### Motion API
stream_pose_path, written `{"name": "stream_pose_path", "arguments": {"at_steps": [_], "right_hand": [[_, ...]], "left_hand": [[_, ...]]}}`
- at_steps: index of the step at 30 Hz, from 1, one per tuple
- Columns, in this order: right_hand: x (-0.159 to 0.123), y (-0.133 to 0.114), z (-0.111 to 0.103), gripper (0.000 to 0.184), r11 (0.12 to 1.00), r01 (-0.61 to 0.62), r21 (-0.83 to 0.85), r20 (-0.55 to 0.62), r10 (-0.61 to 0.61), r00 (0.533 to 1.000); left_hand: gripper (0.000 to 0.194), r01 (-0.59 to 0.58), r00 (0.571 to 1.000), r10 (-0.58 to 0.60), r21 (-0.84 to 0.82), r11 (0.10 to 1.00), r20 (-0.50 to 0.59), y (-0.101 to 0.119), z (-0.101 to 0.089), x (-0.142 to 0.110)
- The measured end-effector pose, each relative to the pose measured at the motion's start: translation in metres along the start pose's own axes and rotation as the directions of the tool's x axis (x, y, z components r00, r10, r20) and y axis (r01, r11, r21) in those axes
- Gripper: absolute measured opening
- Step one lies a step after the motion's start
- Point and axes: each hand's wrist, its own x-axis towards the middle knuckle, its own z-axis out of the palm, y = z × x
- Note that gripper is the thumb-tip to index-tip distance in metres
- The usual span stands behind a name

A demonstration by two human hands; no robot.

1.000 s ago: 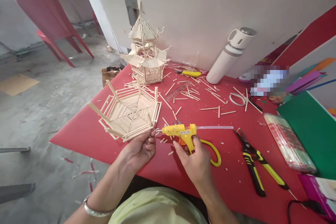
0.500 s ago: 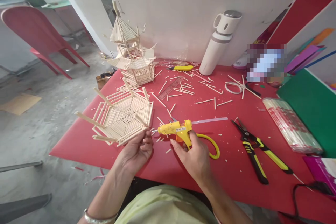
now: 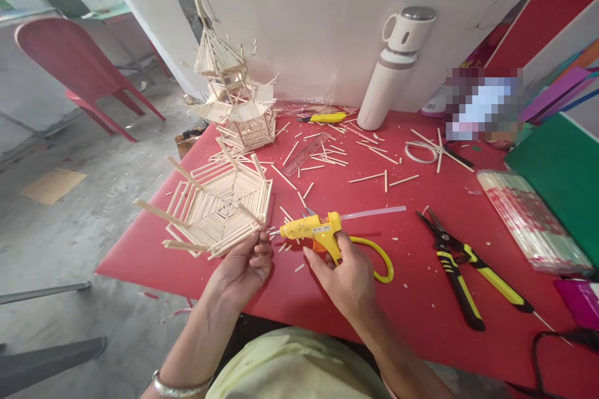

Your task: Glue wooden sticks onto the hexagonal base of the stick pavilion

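Note:
My right hand (image 3: 349,271) is wrapped round the handle of a yellow hot glue gun (image 3: 306,227), whose nozzle points left. A clear glue stick (image 3: 374,212) sticks out of its back. Just at the nozzle tip, the fingers of my left hand (image 3: 248,265) are pinched together; whatever is between them is too small or hidden to make out. That hand lies against the near right corner of a hexagonal frame of wooden sticks (image 3: 229,206), with several short posts standing up from its rim.
A stick pagoda model (image 3: 234,93) stands behind the frame. Loose sticks, a clear ruler (image 3: 306,154) and a yellow cutter knife (image 3: 327,118) lie mid-table. A white flask (image 3: 390,75) stands at the back. Pruning shears (image 3: 461,268) and a bag of sticks (image 3: 533,221) lie at right.
My view has shifted slightly, so the background sits a little differently. Both hands, the glue gun and the hexagonal frame keep almost the same places.

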Motion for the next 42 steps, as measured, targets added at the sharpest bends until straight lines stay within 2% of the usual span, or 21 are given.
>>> {"name": "stream_pose_path", "arguments": {"at_steps": [17, 25, 34, 42], "right_hand": [[0.0009, -0.0003, 0.0007, 0.042, 1.000, 0.009, -0.028, -0.010, -0.009, 1.000], [0.0001, 0.0001, 0.0010, 0.041, 0.999, 0.006, -0.034, 0.003, -0.005, 1.000], [0.0010, 0.0002, -0.0005, 0.037, 1.000, -0.010, 0.004, 0.026, 0.010, 1.000], [0.0016, 0.0018, 0.0010, 0.036, 1.000, 0.001, 0.015, 0.011, -0.001, 1.000]], "left_hand": [[0.027, 0.058, 0.997, -0.054, -0.075, 0.995, 0.058, 0.0028, -0.0050, -0.0006], [0.028, 0.094, 0.995, -0.091, -0.074, 0.993, 0.044, 0.0046, -0.0040, 0.0011], [0.029, 0.016, 0.999, -0.012, -0.070, 0.997, 0.053, 0.0009, -0.0037, 0.0009], [0.028, 0.005, 0.998, -0.002, -0.048, 0.999, 0.058, -0.0005, -0.0062, 0.0035]]}}
